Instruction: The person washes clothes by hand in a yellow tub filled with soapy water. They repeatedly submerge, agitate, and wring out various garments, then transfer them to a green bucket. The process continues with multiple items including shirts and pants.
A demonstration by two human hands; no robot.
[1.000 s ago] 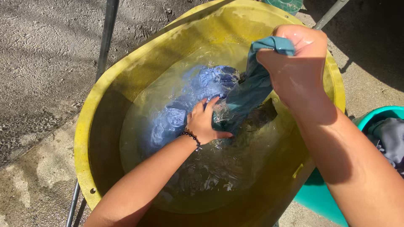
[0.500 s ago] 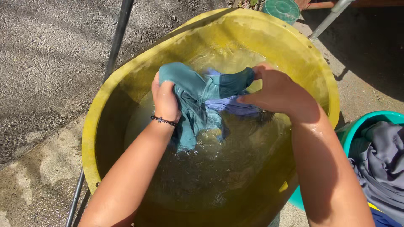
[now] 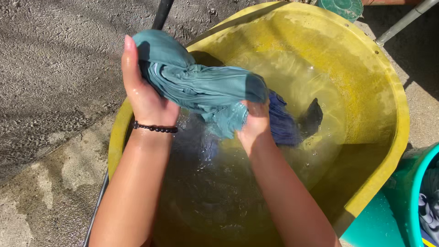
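Teal and soaked, the cloth (image 3: 201,89) is bunched into a thick roll and held up above the water, stretched between the two hands. The left hand (image 3: 146,91) stands at the cloth's left end, palm turned toward it and fingers pointing up, so the fabric's rounded end bulges over the fingertips; the hand is curled about that end rather than flat. A black bead bracelet (image 3: 154,128) sits on that wrist. The right hand (image 3: 254,126) is closed on the cloth's other end from below, the fabric draped over its knuckles and a wet fold hanging down between the two hands toward the water.

Just beyond the right hand a darker blue garment (image 3: 283,123) lies half sunk in the water, one dark corner poking above the surface to its right. Whether it touches the teal cloth cannot be told, since the right hand covers the place where they meet.

Both hands and the cloth are over the left half of a large yellow basin (image 3: 388,96), which holds clear, rippling water and stands in bright sun on rough concrete ground (image 3: 59,82). A dark pole (image 3: 162,13) crosses behind the basin's upper left rim. At the lower right a green tub (image 3: 411,183) stands just beside the basin, with more laundry inside it at the frame edge.
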